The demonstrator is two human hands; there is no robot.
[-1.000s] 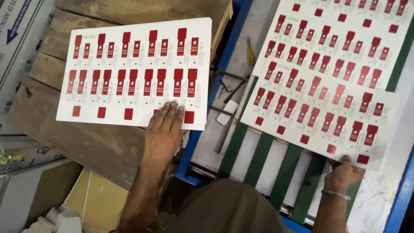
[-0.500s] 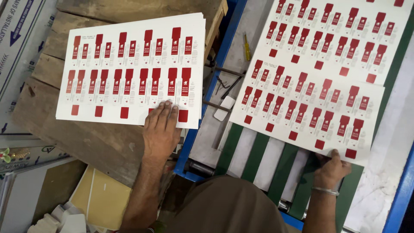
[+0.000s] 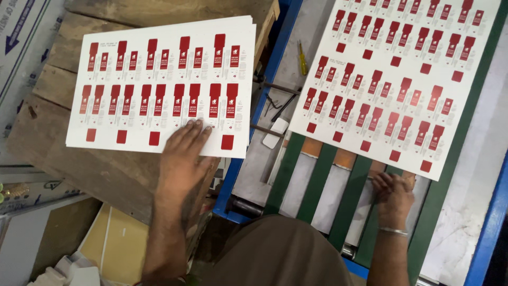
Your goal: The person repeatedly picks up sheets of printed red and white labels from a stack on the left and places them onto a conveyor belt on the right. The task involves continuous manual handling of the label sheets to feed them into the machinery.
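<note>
Printed sheets of red-and-white carton blanks occupy both hands in the head camera's downward view. One stack of sheets lies on a worn wooden counter at left, where the left hand rests flat, fingers spread, on the stack's near edge. A second printed sheet sits at right on green conveyor belts inside a blue machine frame. The right hand, a metal bangle on its wrist, curls loosely just below that sheet's near edge; whether it pinches the sheet cannot be told. A yellow-handled screwdriver lies between the two sheets.
</note>
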